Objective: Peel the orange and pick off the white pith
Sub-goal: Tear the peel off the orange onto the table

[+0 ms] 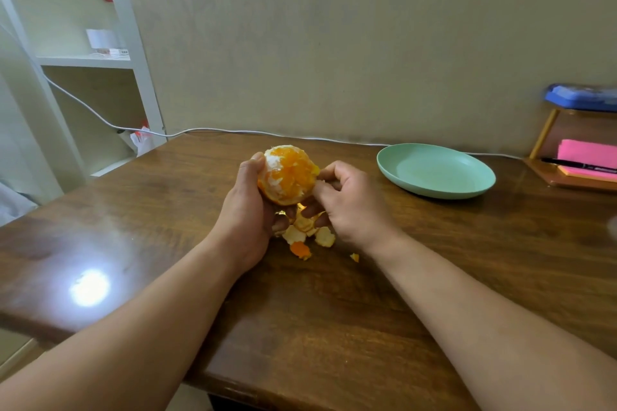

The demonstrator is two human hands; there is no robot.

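Obscured items: the left hand (247, 207) covers the near and left side of the orange (288, 173), and its fingertips are out of sight beneath the fruit. The right hand (349, 202) is curled at the orange's lower right edge. Its fingertips touch the fruit, but whether they pinch pith or peel cannot be told. Some peel pieces (295, 234) lie partly under both hands. At the right edge a desk rack (545, 134) is cut off, as are the blue case (582, 97) on top and the pink notepad (587, 153) and pen (581, 166) below.

Containers: the green plate (434, 192) stands on the wooden table (334, 327), right of the hands and apart from them, with nothing in it.

Task item: the orange is clasped in the left hand above the table. It is mostly peeled, with white pith patches on its left face. The loose peel lies on the table directly below.
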